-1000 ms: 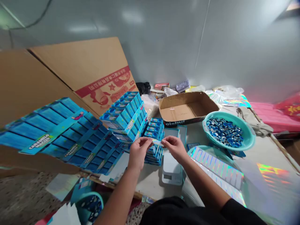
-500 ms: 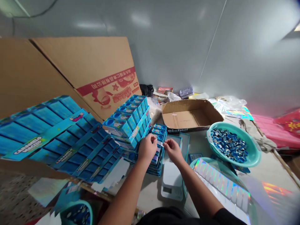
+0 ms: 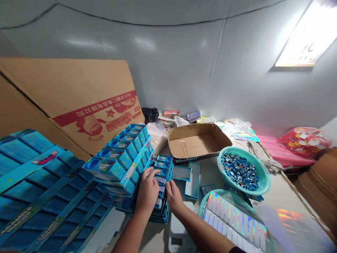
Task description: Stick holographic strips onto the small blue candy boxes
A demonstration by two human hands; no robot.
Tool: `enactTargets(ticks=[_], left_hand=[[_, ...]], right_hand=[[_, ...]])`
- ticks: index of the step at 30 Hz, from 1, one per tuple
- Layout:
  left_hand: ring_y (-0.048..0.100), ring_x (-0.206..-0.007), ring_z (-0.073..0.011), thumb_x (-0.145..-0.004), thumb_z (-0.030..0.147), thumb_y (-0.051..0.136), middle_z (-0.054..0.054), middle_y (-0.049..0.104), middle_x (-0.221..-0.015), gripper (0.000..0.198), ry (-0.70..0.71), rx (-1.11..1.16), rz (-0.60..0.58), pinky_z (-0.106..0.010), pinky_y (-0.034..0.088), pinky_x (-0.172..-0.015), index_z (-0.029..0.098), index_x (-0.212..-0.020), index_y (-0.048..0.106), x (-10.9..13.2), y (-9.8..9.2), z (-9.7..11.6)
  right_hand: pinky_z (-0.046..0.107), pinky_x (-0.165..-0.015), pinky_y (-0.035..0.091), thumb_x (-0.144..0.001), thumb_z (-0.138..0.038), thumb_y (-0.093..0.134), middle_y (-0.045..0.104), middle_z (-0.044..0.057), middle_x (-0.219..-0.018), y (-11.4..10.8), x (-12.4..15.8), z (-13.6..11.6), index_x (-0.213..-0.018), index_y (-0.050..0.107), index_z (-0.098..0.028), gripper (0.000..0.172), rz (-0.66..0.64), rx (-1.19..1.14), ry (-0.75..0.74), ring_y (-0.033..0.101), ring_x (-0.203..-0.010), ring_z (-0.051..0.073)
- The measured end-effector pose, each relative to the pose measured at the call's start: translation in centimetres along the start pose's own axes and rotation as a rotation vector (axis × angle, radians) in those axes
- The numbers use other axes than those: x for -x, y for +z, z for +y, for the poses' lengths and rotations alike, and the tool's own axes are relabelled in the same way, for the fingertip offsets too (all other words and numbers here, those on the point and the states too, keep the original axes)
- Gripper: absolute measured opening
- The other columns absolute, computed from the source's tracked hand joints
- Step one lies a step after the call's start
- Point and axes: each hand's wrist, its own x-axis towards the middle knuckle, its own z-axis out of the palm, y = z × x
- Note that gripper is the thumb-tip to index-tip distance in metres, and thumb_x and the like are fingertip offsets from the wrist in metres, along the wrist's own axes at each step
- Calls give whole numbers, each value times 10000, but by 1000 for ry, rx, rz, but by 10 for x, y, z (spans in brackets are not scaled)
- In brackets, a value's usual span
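Both my hands rest on a low stack of small blue boxes [image 3: 163, 168] in the middle of the table. My left hand [image 3: 147, 189] lies over the top of the stack with its fingers stretched out across the lids. My right hand [image 3: 173, 196] sits just to the right of it, fingertips bunched and pressed against the stack's near side; whatever is under them is hidden. A taller, slanted pile of the same blue boxes [image 3: 121, 156] stands directly to the left of the stack.
A white scale [image 3: 179, 230] sits below my wrists. A holographic sticker sheet [image 3: 233, 219] lies across a teal basin [image 3: 204, 203]. Another teal basin [image 3: 264, 181] holds several blue-silver discs. Behind stands an open cardboard box [image 3: 197, 140]. Flat blue cartons [image 3: 39, 196] and big cardboard sheets [image 3: 73, 98] fill the left.
My hands held a small strip between the fingertips above the scale; they moved forward and down onto the blue stack. The camera tilted up and the strip is no longer seen.
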Motion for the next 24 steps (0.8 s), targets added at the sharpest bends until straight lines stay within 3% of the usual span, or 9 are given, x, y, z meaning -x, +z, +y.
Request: enactTargets(ticks=[3, 5, 7, 10, 13, 15, 18, 21, 24], left_hand=[[578, -1197, -269, -874, 81, 364, -142, 567, -1238, 398, 16, -41, -28, -436, 511, -1044, 172, -1062, 703, 0, 0, 1], [578, -1190, -277, -895, 110, 359, -155, 563, -1236, 388, 38, -55, -34, -444, 503, -1049, 157, -1071, 702, 0, -1, 2], [577, -1188, -279, -907, 134, 352, -161, 562, -1229, 387, 54, -58, -33, -444, 496, -1054, 152, -1065, 705, 0, -1, 2], [594, -1152, -275, -912, 159, 343, -153, 560, -1231, 391, 45, -57, -46, -437, 511, -1028, 163, -1056, 706, -1, 0, 1], [604, -1107, -287, -922, 205, 348, -163, 559, -1222, 379, 45, -59, -50, -466, 512, -1014, 150, -1068, 693, -2, 2, 1], [596, -1112, -300, -925, 226, 350, -180, 559, -1201, 372, 67, -55, -44, -494, 489, -1038, 132, -1052, 687, -2, 5, 2], [565, -1174, -321, -913, 237, 378, -208, 533, -1230, 344, 84, -38, 4, -522, 450, -1076, 113, -1018, 681, -4, 6, 5], [544, -1222, -326, -899, 256, 450, -211, 545, -1239, 296, 130, 25, 117, -517, 446, -1081, 106, -1018, 676, -3, -3, 11], [583, -1183, -268, -900, 219, 472, -148, 618, -1177, 233, 291, 126, 171, -458, 466, -1068, 156, -958, 689, 10, -23, 20]], right_hand=[[279, -628, 365, -923, -492, 391, 461, -16, -679, -17, 4, 4, -733, 434, -228, 328, -73, 114, 25, 439, -654, 160], [285, -660, 402, -918, -435, 435, 504, 0, -720, -43, 12, 4, -752, 491, -215, 281, -52, 183, 1, 475, -687, 167], [308, -753, 456, -936, -326, 404, 573, 48, -885, -84, 24, 4, -896, 579, -196, 221, 56, 272, -50, 544, -797, 182], [367, -950, 458, -909, -154, 376, 561, 131, -1203, -160, 53, 9, -1175, 585, -179, 339, 227, 489, -34, 579, -1060, 214], [439, -1043, 403, -864, -164, 517, 545, 174, -1331, -229, 94, 25, -1301, 552, -148, 438, 202, 822, 184, 527, -1222, 291], [491, -1061, 370, -827, -233, 632, 530, 181, -1385, -258, 120, 39, -1364, 519, -143, 556, 164, 977, 387, 465, -1306, 343], [521, -1085, 312, -782, -261, 704, 569, 140, -1364, -278, 148, 53, -1323, 572, -192, 561, 86, 1080, 535, 461, -1322, 335], [472, -1078, 306, -819, -163, 620, 643, 93, -1247, -284, 158, 51, -1209, 650, -224, 395, 105, 1100, 520, 550, -1230, 268], [402, -998, 374, -878, -113, 472, 676, 88, -1151, -290, 156, 41, -1121, 691, -213, 342, 195, 1091, 466, 610, -1143, 237]])
